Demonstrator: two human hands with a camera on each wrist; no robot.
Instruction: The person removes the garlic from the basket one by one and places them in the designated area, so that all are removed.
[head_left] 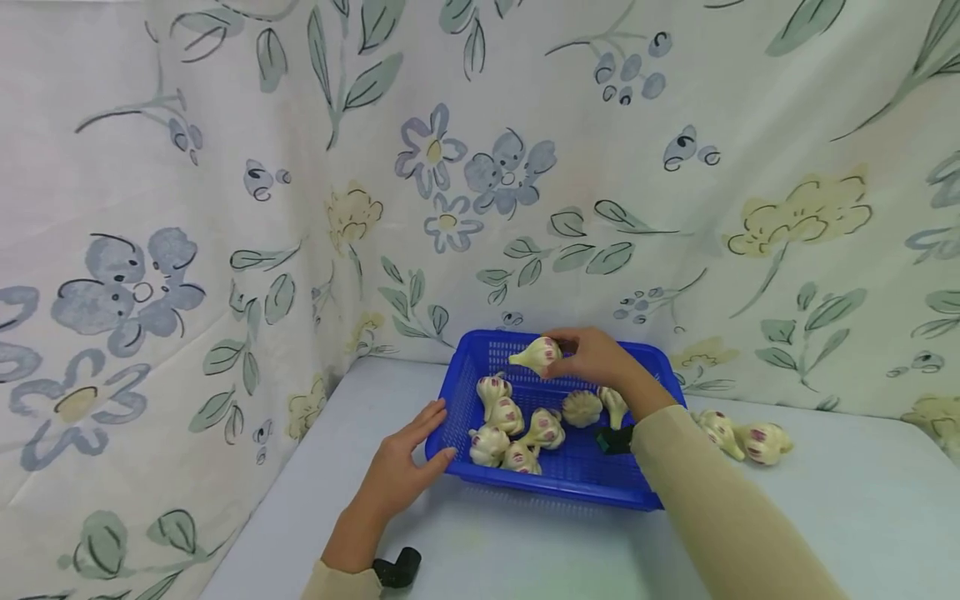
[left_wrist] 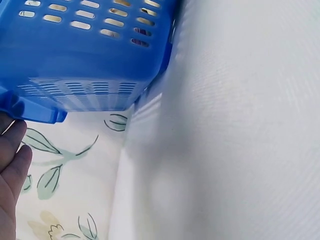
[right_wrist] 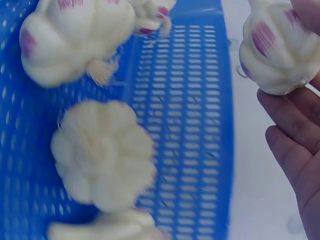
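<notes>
A blue plastic basket (head_left: pixel 555 490) stands on the white table with several white garlic bulbs (head_left: pixel 546 428), streaked with purple, lying inside. My right hand (head_left: pixel 596 360) holds one garlic bulb (head_left: pixel 536 356) above the far side of the basket, its stem pointing left. In the right wrist view, fingers and thumb grip that bulb (right_wrist: pixel 280 47) by its root end, while a paler bulb (right_wrist: pixel 102 155) lies in the basket below. At the basket's left rim, my left hand (head_left: pixel 397 467) touches the edge with extended fingers, thumb apart near the front corner.
Garlic bulbs (head_left: pixel 763 442) lie on the table right of the basket. My right forearm crosses the basket's right side, partly covering it. A floral curtain (head_left: pixel 510 275) hangs behind and to the left. Dark wrist devices show at both wrists.
</notes>
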